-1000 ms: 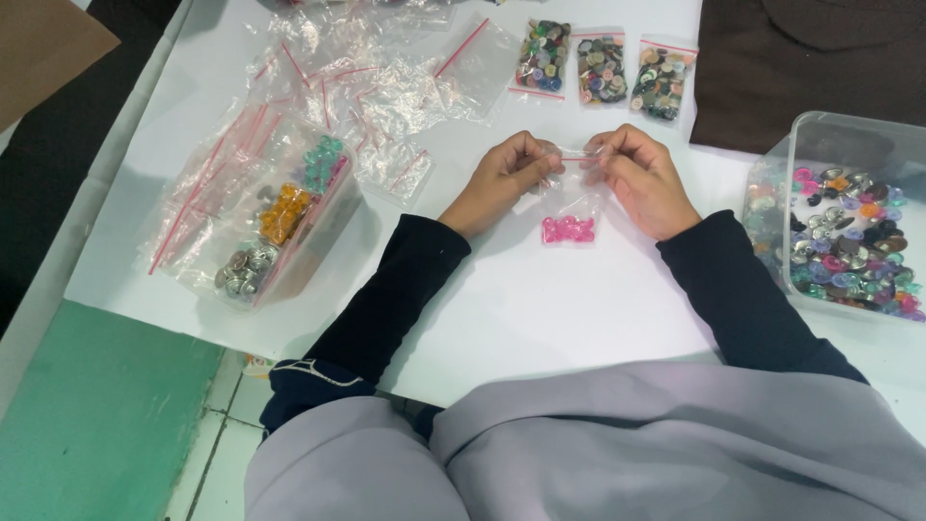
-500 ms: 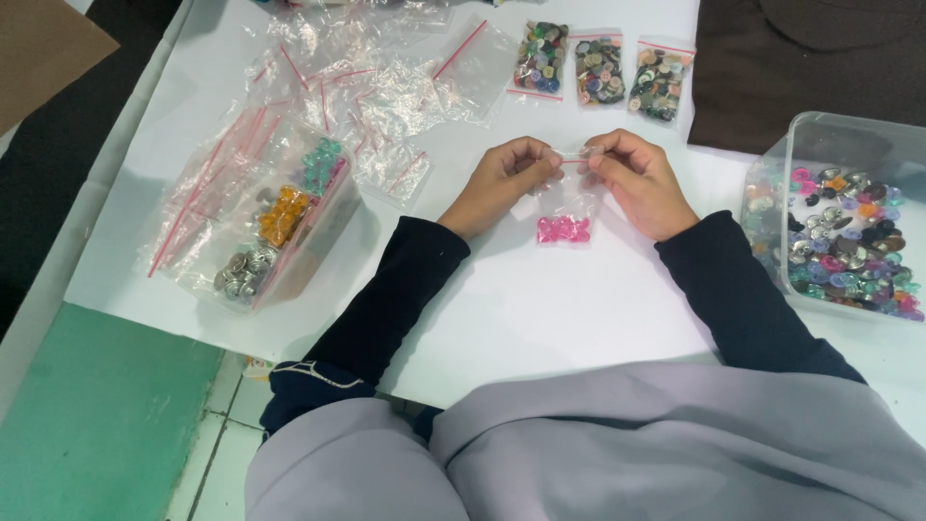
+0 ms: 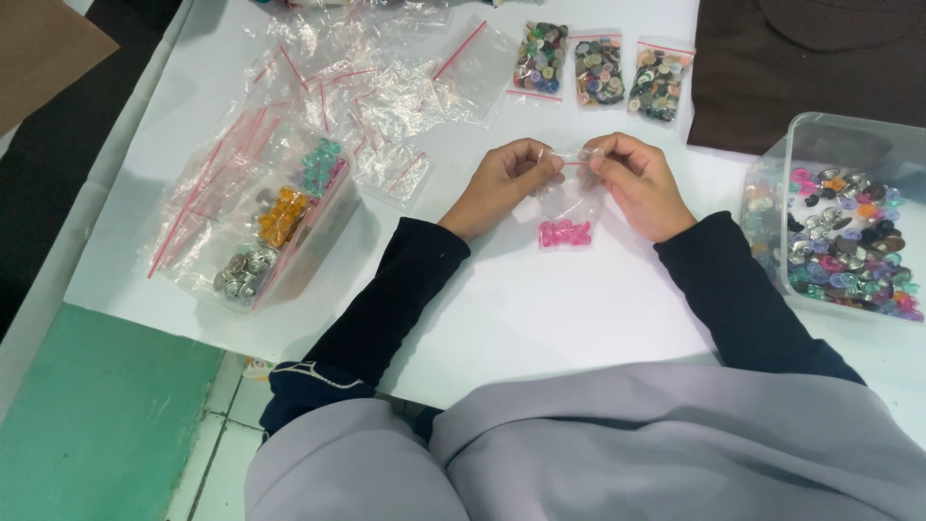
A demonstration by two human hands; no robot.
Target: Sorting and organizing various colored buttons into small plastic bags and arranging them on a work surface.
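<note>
Head view: both hands meet near the middle of the white table [image 3: 540, 318]. The left hand [image 3: 502, 183] and the right hand [image 3: 637, 183] each pinch the top edge of a small clear zip bag [image 3: 569, 207], fingers closed on its red-lined seal strip, thumbs pressing toward each other. A cluster of pink buttons [image 3: 565, 233] sits at the bottom of the bag, which hangs just at or above the table surface.

To close it well, the pinch would best run along the strip from one end to the other, keeping the two lips aligned and the buttons low, away from the seal.

At 12 o'clock from the hands lie three filled bags of mixed buttons [image 3: 600, 69]. At 9 to 10 o'clock lies a heap of empty zip bags [image 3: 367, 77], with a bag-filled clear tray [image 3: 280, 232] beside it. At 3 o'clock stands a clear tub of mixed buttons [image 3: 849, 241].
</note>
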